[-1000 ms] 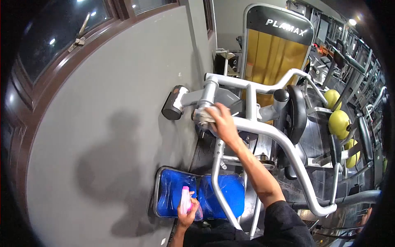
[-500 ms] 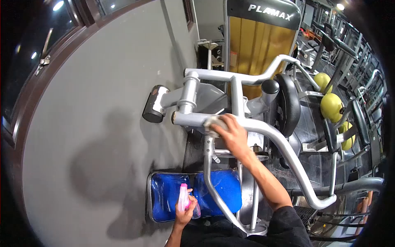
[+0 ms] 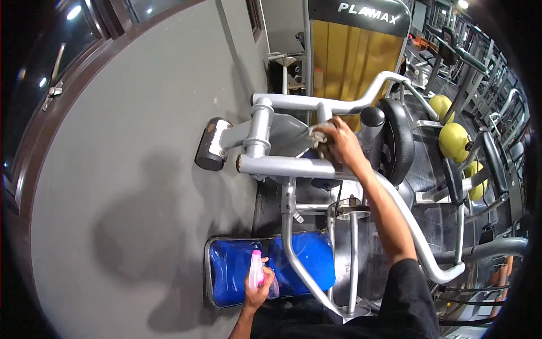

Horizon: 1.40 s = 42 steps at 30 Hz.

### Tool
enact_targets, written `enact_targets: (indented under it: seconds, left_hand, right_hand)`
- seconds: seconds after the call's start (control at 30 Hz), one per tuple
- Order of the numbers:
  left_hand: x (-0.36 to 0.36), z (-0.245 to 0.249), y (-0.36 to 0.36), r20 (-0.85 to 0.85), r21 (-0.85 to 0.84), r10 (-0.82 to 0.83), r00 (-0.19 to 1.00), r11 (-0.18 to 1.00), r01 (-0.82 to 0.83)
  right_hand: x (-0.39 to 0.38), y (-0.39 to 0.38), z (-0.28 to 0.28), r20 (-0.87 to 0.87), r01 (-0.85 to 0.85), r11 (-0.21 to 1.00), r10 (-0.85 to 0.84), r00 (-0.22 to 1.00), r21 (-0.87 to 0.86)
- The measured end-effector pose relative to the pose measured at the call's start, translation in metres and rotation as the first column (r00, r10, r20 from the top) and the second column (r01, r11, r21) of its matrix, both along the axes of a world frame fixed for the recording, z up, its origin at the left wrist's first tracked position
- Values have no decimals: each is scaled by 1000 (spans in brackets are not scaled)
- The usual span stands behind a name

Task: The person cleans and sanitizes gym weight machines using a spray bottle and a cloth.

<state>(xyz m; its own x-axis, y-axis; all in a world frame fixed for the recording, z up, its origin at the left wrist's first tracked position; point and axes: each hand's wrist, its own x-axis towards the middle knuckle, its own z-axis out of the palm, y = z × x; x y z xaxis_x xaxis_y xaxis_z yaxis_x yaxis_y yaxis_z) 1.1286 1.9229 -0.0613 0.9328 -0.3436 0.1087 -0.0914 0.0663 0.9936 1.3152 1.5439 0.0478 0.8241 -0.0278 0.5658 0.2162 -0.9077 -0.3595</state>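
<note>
My right hand (image 3: pixel 343 142) is closed on a crumpled greyish cloth (image 3: pixel 320 140), pressed against the silver cross tube between the two long bars of a gym machine (image 3: pixel 293 165). Low in the view, my left hand (image 3: pixel 259 288) grips a pink and white spray bottle (image 3: pixel 257 270), held upright over the blue pads. The nozzle points up and away from me. Part of the cross tube is hidden behind my right hand and the cloth.
Two blue pads (image 3: pixel 307 260) lie below the machine frame. A grey wall (image 3: pixel 141 141) runs along the left. A black round pad (image 3: pixel 397 144) and a gold panel (image 3: pixel 344 62) stand beyond the bars. Yellow balls (image 3: pixel 453 141) and more machines are at the right.
My right hand has moved the cloth from the nearer long bar up and to the right, onto the cross tube. My left hand with the spray bottle has barely shifted.
</note>
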Motion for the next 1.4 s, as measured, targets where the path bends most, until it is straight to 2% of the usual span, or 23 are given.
enact_targets:
  seconds: [0.03, 0.13, 0.17, 0.2, 0.27, 0.37, 0.4, 0.5, 0.53, 0.6, 0.63, 0.7, 0.77, 0.8, 0.87, 0.93, 0.97, 1.0, 1.07, 1.1, 1.17, 1.33, 1.4]
  left_hand:
    - [-1, 4, 0, -84, -51, 27, 996, 998, -31]
    - [-4, 1, 8, -102, 11, 29, 994, 1000, -28]
    - [-6, 2, 9, -101, 12, 37, 994, 999, -36]
    - [-7, 4, 10, -105, 21, 50, 993, 999, -48]
    - [-7, 6, 12, -108, 31, 62, 992, 998, -59]
    - [-9, 5, 8, -132, -18, 58, 990, 998, -60]
    - [-10, 3, 6, -132, -39, 86, 988, 995, -91]
    - [-10, -3, 1, -108, -47, 86, 990, 995, -92]
    - [-8, -5, 0, -76, -35, 63, 995, 997, -66]
    - [-8, -4, -7, -67, -65, 58, 996, 996, -63]
    - [-8, -3, -10, -56, -90, 56, 997, 994, -61]
    - [-7, 2, -13, -41, -66, 49, 998, 996, -52]
    - [-7, 4, -14, 8, -16, 36, 999, 999, -36]
    - [-8, 4, -15, 9, -18, 36, 999, 999, -36]
    - [-10, 4, -15, 6, -40, 33, 999, 999, -32]
    - [-14, 8, -13, -30, -45, 40, 999, 998, -41]
    - [-16, 10, -11, -63, -54, 39, 997, 998, -43]
    - [-17, 11, -9, -58, -51, 49, 997, 997, -51]
    - [-21, 11, -3, -83, -25, 71, 994, 997, -74]
    - [-23, 11, 0, -81, -23, 85, 993, 996, -87]
    - [-26, 10, 5, -122, -40, 125, 985, 991, -131]
    - [-32, -6, 21, -49, 6, 195, 980, 981, -195]
    - [-34, -9, 25, -12, 38, 206, 978, 978, -206]
  right_hand:
    - [23, -10, -3, 11, 16, 1000, -16, 1000, -14]
    - [78, -38, -1, -38, 143, 987, -146, 989, -73]
    - [93, -51, -7, 45, 134, 985, -130, 991, -113]
    - [103, -57, -14, 63, 134, 991, -135, 989, 19]
    - [108, -52, -19, 91, 180, 975, -193, 977, 126]
    - [87, -50, -27, 64, 153, 985, -158, 985, 82]
    - [74, -48, -26, -13, 86, 996, -86, 996, 35]
    - [-9, -7, 2, -168, -80, 995, 89, 982, 60]
    - [-34, 4, 0, -152, -103, 994, 105, 983, 18]
    - [-79, 32, 17, -256, 21, 997, -2, 967, 73]
    - [-92, 34, 19, -265, -23, 998, 40, 963, 64]
    - [-97, 33, 19, -272, -68, 996, 81, 959, 57]
    - [-91, 31, 21, -173, -89, 996, 86, 981, -10]
    - [-83, 28, 20, -222, -67, 997, 72, 973, 28]
    - [-62, 23, 14, -180, -44, 998, 53, 982, 55]
    - [-26, 9, 0, -43, -14, 991, 9, 999, -130]
    - [-10, 8, 1, -118, 8, 989, -25, 993, -147]
    - [5, 8, 3, -92, -1, 990, -12, 996, -140]
    - [44, 2, -4, -87, 34, 923, -73, 994, -383]
    - [61, -1, -7, -86, 22, 924, -59, 995, -381]
    - [91, -6, -12, -37, 80, 764, -135, 990, -641]
    - [110, 12, -13, -88, 128, 643, -293, 952, -755]
    - [96, 32, 0, -196, 93, 569, -425, 884, -817]
